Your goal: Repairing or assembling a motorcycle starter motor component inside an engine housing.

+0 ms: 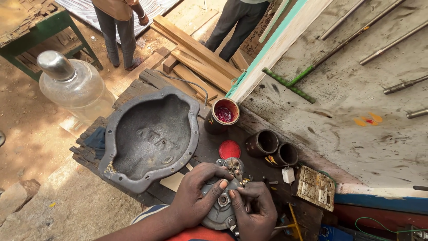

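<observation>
Two hands meet on one part at the near edge of the bench. My left hand (196,196) wraps the round grey metal motor housing (218,209) from the left, fingers closed over its upper rim. My right hand (254,209) is pinched together on the small fittings at the housing's top, just below the brush-and-terminal assembly (232,167). The housing rests low against the workbench (209,147) edge, near my lap.

Handling, as I judge it: a cast metal body, rigid and fairly heavy for its bulk, probably greasy, so it may slip. I would take hold around the cylindrical rim, not by the terminal assembly, whose thin wires and tabs look easy to bend.

Just beyond sits a red lid (229,149), then two dark empty cups (272,149) side by side, and a tin of red grease (224,115). To the left lies a large grey cast cover (149,138), hollow side up. A switch plate (315,187) lies to the right. Farther off stand a clear glass jar (73,85), stacked planks (200,58), and two people (178,18).
</observation>
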